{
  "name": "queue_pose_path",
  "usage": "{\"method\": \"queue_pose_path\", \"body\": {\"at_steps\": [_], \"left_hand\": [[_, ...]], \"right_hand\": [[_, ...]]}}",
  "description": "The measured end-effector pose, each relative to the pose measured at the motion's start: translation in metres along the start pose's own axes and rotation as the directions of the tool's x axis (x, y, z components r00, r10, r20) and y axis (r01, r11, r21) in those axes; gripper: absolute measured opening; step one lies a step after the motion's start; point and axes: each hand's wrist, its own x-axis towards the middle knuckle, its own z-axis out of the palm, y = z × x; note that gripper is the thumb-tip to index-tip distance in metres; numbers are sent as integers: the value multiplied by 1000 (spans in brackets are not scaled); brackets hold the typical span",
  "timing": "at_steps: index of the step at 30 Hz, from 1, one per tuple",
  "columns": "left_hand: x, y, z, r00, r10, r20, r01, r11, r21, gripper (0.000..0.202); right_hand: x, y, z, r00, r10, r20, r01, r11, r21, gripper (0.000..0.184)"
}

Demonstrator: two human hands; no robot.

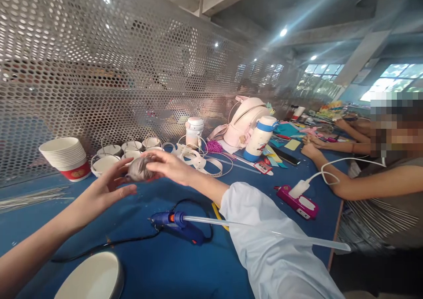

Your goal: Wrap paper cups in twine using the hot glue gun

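Both my hands meet over the blue table (pixel 158 263) on a small greyish fuzzy lump (pixel 139 169). My right hand (pixel 168 164), in a white sleeve, grips it from above with curled fingers. My left hand (pixel 102 188) cups it from the left, thumb and fingers touching it. What the lump is I cannot make out. Below my arms lies a blue glue gun (pixel 180 226) with a long clear glue stick (pixel 264 233) and a black cord.
Stacked paper cups (pixel 66 158), several white paper bowls (pixel 109 155) and paper strips (pixel 194 158) line a perforated metal screen. A white bowl (pixel 90 277) sits near. Bottles (pixel 261 138), a pink bag (pixel 244 118), a pink power strip (pixel 297 202). Other people's arms (pixel 363 180) at right.
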Motion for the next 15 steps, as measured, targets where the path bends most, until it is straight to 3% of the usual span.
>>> {"method": "queue_pose_path", "body": {"at_steps": [3,8,12,15], "left_hand": [[-3,0,6,999,-35,-12,35,999,-8,66],[-2,-8,7,997,-78,-20,78,997,-21,62],[-2,-15,4,991,-134,-31,134,991,10,63],[-2,-17,3,982,-172,-81,170,985,-28,57]], "right_hand": [[-4,11,10,997,-55,47,64,974,-217,29],[-4,14,3,993,-75,87,106,893,-438,28],[-1,12,1,998,-64,13,65,944,-322,15],[0,9,-2,985,95,-143,-113,986,-122,11]]}}
